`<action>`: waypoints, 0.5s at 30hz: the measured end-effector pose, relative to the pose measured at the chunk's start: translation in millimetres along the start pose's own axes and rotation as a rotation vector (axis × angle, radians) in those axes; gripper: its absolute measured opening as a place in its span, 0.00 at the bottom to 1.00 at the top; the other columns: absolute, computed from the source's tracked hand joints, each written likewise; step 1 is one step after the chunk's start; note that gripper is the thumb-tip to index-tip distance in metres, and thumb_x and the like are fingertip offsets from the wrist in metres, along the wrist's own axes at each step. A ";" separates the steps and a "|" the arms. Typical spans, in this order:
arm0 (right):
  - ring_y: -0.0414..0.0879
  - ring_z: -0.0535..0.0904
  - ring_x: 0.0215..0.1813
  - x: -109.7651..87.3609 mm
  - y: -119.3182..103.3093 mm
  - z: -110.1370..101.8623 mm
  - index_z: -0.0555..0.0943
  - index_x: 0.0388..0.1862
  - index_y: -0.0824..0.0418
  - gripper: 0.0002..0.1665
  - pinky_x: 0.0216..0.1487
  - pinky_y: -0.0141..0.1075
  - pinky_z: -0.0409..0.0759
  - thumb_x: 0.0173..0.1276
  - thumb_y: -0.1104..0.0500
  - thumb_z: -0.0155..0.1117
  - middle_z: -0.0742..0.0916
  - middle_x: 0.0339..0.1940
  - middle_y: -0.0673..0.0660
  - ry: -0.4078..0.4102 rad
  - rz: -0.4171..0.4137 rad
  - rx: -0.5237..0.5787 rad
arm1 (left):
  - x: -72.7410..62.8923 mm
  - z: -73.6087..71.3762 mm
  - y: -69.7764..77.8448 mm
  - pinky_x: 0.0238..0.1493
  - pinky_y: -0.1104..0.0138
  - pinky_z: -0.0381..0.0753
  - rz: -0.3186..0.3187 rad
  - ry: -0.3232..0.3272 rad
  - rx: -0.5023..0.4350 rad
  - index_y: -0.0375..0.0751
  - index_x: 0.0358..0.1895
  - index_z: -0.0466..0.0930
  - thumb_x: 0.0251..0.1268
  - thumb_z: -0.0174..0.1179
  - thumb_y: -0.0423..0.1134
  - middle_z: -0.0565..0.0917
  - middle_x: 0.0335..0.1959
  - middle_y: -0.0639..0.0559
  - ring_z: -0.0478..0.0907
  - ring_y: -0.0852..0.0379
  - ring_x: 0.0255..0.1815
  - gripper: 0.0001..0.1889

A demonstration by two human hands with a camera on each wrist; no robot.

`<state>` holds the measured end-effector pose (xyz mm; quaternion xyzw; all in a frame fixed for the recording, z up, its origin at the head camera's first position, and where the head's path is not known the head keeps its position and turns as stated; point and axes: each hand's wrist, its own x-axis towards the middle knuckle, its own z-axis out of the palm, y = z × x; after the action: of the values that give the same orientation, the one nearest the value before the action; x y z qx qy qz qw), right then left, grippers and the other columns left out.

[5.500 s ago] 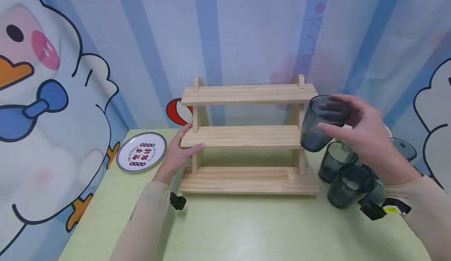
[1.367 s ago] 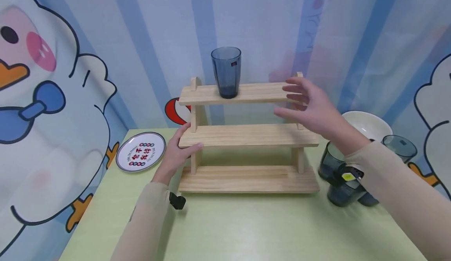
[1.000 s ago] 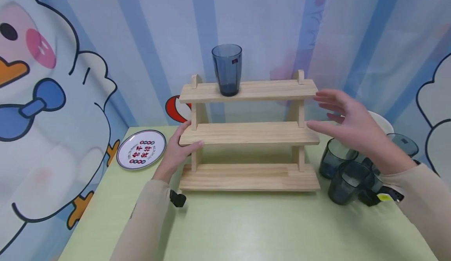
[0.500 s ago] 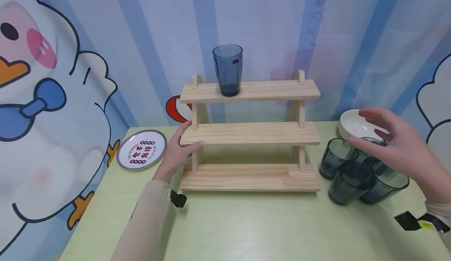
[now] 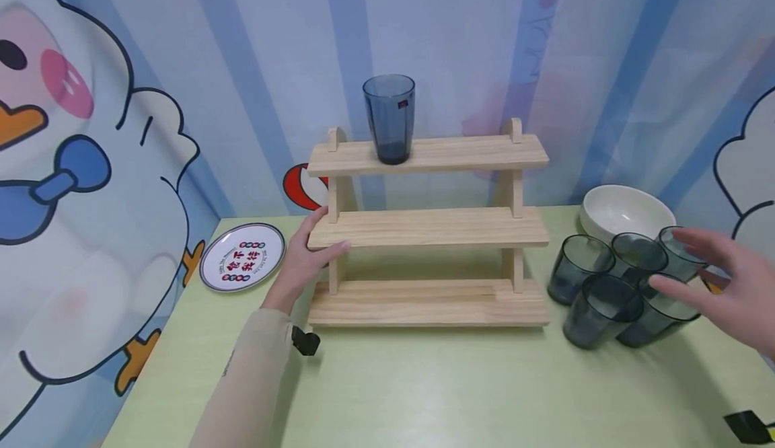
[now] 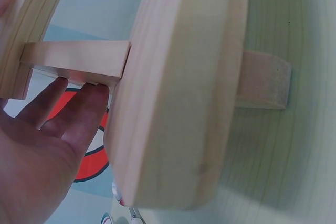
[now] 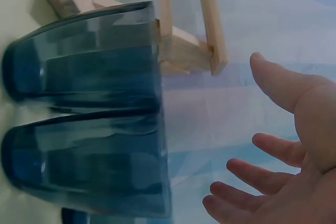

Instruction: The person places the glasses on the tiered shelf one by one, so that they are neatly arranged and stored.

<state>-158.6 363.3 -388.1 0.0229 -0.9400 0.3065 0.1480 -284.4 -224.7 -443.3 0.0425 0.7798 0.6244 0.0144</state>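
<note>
Tumbler (image 5: 389,122) of blue-grey glass stands upright on the top shelf (image 5: 469,154) of a three-tier wooden rack (image 5: 418,303), left of that shelf's middle; the left hand (image 5: 299,263) grips the middle shelf (image 5: 432,228) by its left end, thumb at its front edge, fingertips against the left upright (image 6: 79,59); the right hand (image 5: 732,286) is wide, thumb and fingers parted, just beside five more tumblers (image 5: 602,313) grouped toward the table's (image 5: 418,387) right edge; a white bowl (image 5: 626,216) sits behind them near the back edge; a plate (image 5: 242,257) with red characters lies near the back left corner.
</note>
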 end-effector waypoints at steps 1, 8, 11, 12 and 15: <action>0.77 0.55 0.79 -3.5 7.7 2.9 0.54 0.85 0.67 0.50 0.79 0.63 0.60 0.76 0.55 0.70 0.60 0.83 0.76 0.009 0.006 -0.007 | -0.1 0.3 0.8 0.73 0.44 0.71 -0.003 -0.002 -0.001 0.65 0.84 0.57 0.67 0.72 0.42 0.64 0.80 0.47 0.68 0.41 0.72 0.46; 0.78 0.51 0.80 -21.3 23.0 10.3 0.52 0.85 0.69 0.51 0.75 0.71 0.55 0.74 0.60 0.70 0.58 0.82 0.77 0.039 0.029 0.014 | -12.9 4.9 23.8 0.74 0.44 0.69 -0.017 -0.007 0.013 0.57 0.85 0.57 0.68 0.71 0.40 0.64 0.80 0.43 0.68 0.40 0.72 0.45; 0.82 0.52 0.78 -25.1 19.4 10.8 0.51 0.84 0.72 0.51 0.71 0.74 0.55 0.73 0.62 0.71 0.58 0.80 0.81 0.029 0.045 0.033 | -17.7 5.2 30.1 0.74 0.44 0.69 -0.019 -0.005 0.013 0.57 0.85 0.56 0.68 0.71 0.41 0.64 0.80 0.43 0.68 0.40 0.73 0.46; 0.83 0.52 0.78 -26.4 18.2 11.2 0.51 0.84 0.73 0.52 0.71 0.75 0.55 0.73 0.62 0.71 0.58 0.80 0.82 0.021 0.057 0.040 | -18.6 5.1 30.9 0.74 0.44 0.69 -0.019 -0.005 0.012 0.56 0.85 0.56 0.68 0.71 0.40 0.63 0.80 0.43 0.68 0.40 0.73 0.46; 0.84 0.51 0.77 -29.9 18.8 14.6 0.48 0.84 0.73 0.54 0.71 0.76 0.53 0.74 0.60 0.71 0.55 0.80 0.83 -0.008 0.086 0.072 | -19.4 4.8 31.8 0.74 0.44 0.69 -0.017 -0.007 0.008 0.57 0.85 0.56 0.68 0.71 0.40 0.63 0.80 0.44 0.68 0.40 0.72 0.46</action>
<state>-136.5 368.7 -418.8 -0.0111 -0.9291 0.3461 0.1302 -263.2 -214.8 -413.9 0.0380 0.7825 0.6211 0.0222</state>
